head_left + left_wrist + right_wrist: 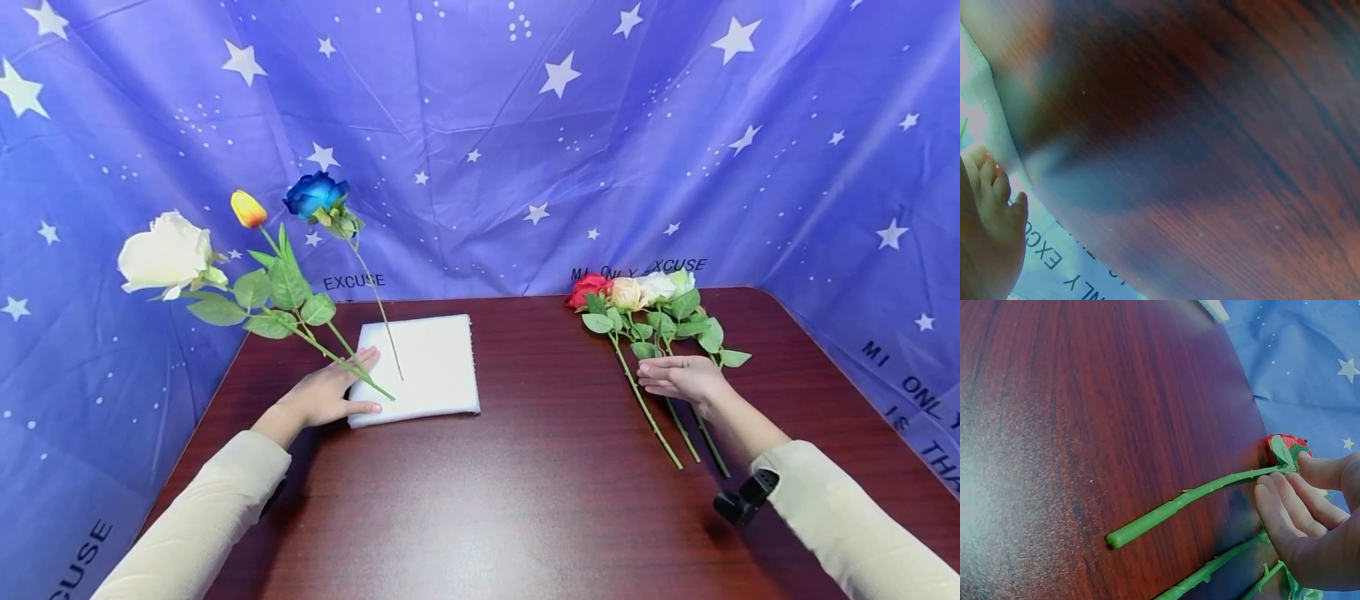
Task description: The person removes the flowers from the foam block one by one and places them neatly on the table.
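At hands (318, 394) (686, 378), white block (438, 362) left, roses (627, 294) right

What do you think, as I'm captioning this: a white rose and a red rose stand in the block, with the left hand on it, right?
Not quite: the head view shows a blue rose, not a red one, standing with the white rose in the block, with the left hand on it.

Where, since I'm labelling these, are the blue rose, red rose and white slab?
Blue rose (315, 195): head view, petals.
Red rose (587, 291): head view, petals.
White slab (438, 362): head view, top surface.
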Demonstrator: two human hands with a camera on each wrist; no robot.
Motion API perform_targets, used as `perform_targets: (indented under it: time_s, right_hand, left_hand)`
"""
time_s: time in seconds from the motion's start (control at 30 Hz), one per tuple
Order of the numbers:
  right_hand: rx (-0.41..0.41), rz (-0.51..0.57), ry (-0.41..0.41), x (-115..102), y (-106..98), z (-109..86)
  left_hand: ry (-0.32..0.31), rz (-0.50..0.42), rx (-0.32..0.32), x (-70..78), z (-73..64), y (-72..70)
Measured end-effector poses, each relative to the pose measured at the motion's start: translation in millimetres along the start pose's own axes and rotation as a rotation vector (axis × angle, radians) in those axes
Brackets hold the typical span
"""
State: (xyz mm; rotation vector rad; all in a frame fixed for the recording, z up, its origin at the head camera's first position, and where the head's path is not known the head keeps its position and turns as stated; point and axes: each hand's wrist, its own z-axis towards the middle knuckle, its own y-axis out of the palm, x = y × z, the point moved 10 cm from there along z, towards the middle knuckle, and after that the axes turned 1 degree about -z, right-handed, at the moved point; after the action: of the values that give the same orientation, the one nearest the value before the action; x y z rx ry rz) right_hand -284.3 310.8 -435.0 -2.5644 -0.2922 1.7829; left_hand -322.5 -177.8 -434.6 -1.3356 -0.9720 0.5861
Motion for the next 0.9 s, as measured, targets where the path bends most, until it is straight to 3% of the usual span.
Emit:
perform_targets:
  time_s: [0.27, 0.43, 0.6, 0.9]
  right_hand:
    - [-0.107, 0.248, 0.011, -6.8, 12.6, 0.8]
    - [-0.193, 0.312, 0.01, -10.7, 31.5, 6.9]
    - [-0.222, 0.293, 0.001, -10.3, 55.5, 18.9]
    - [-0.272, 0.204, -0.085, -24.0, 110.5, 40.4]
  left_hand:
    - [-0.002, -0.004, -0.015, -0.3, 0.9, -1.5]
    - [0.003, -0.002, -0.017, -1.1, 1.8, -1.1]
    - [0.009, 0.003, -0.018, -1.4, 2.4, 1.8]
    - [0.008, -0.004, -0.017, -0.6, 1.7, 0.8]
